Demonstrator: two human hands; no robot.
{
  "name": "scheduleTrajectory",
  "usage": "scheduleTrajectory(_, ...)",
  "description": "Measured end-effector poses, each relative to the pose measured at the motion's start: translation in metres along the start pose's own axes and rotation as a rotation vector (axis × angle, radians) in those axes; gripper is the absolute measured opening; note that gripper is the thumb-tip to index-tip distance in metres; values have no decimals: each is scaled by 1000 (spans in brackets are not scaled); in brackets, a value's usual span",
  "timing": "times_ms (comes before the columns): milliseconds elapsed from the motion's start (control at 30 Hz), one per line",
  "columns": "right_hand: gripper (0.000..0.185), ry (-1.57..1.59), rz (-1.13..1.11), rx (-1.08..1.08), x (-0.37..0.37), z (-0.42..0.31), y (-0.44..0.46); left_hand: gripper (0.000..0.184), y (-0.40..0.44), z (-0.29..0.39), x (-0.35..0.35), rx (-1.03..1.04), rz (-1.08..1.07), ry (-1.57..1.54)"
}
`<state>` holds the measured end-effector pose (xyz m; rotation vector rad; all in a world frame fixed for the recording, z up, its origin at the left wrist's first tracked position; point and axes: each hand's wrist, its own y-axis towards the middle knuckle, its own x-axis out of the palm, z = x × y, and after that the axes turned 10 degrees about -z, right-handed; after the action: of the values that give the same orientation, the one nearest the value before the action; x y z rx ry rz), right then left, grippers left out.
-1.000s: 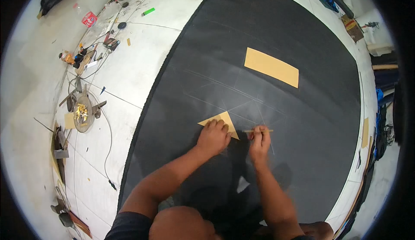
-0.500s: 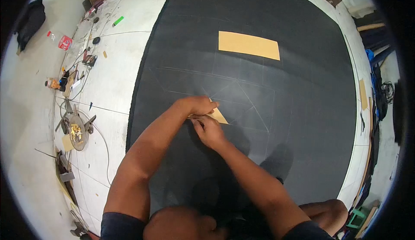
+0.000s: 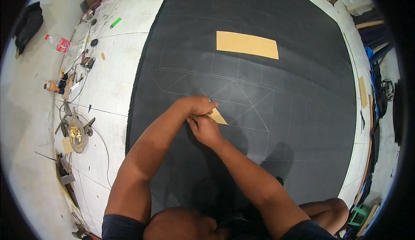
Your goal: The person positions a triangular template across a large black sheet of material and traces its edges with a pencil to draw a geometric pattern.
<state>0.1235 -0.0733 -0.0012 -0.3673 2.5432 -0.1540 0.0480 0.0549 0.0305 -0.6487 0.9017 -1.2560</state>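
A small tan card template [image 3: 218, 115] with slanted edges lies on a large sheet of black fabric [image 3: 302, 123]. My left hand [image 3: 199, 105] presses down on it with bent fingers, covering much of the piece. Just below, along the card's near edge, my right hand [image 3: 205, 130] is closed with its fingers pinched together. Whatever it may hold is hidden. Thin pale lines form rectangles and triangles on the fabric around both hands. Farther up rests a larger rectangular tan card [image 3: 247, 45], with neither hand on it.
White floor tiles [image 3: 116, 67] border the fabric. To the left are a round dish [image 3: 78, 134] of small yellowish pieces, a green lighter [image 3: 115, 22], a bottle [image 3: 60, 43] and cables. A green stool [image 3: 358, 216] and dark cloths stand along the right wall.
My right hand has shifted slightly left along the card's near edge. The left hand stays in place on the card, and the view has tilted a little.
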Motion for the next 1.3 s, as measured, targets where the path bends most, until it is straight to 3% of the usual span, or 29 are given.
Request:
scheduleTrajectory(133, 23, -51, -26, 8, 2, 0, 3, 64, -13, 11, -1, -36, 20, 41)
scheduleTrajectory(200, 23, -82, -35, 23, -3, 6, 3, 63, -12, 8, -2, 57, 29, 91)
scheduleTrajectory(300, 23, -104, 46, 19, -9, 17, -13, 62, 3, -4, 7, 52, 136, 117)
scheduleTrajectory(467, 22, -158, 194, 39, -56, 50, -62, 61, 4, -3, 3, 65, 49, 147)
scheduleTrajectory(533, 22, -44, 179, 215, -70, 57, -75, 61, 8, -8, 4, 96, 58, 170)
scheduleTrajectory(667, 23, -40, 174, 328, -80, 54, -86, 63, 9, -5, 5, 46, 40, 180)
scheduleTrajectory(967, 19, -72, 217, 283, -72, 53, -80, 61, 0, -4, 6, 46, 81, 171)
scheduleTrajectory(1067, 18, -220, 259, 123, -57, 46, -71, 57, 5, -4, 12, 27, 120, 159)
scheduleTrajectory(1133, 18, -257, 174, -23, -41, 35, -51, 56, 16, -11, 12, 7, 175, 157)
scheduleTrajectory(1200, 20, -214, 102, -5, -31, 19, -34, 52, 26, -21, 8, 92, 34, 309)
scheduleTrajectory(1267, 21, -171, 24, 9, -26, 16, -30, 50, 32, -29, 11, 118, 76, 380)
scheduleTrajectory(1300, 23, -68, 106, -13, -21, 22, -32, 47, 30, -32, 15, 146, 113, 445)
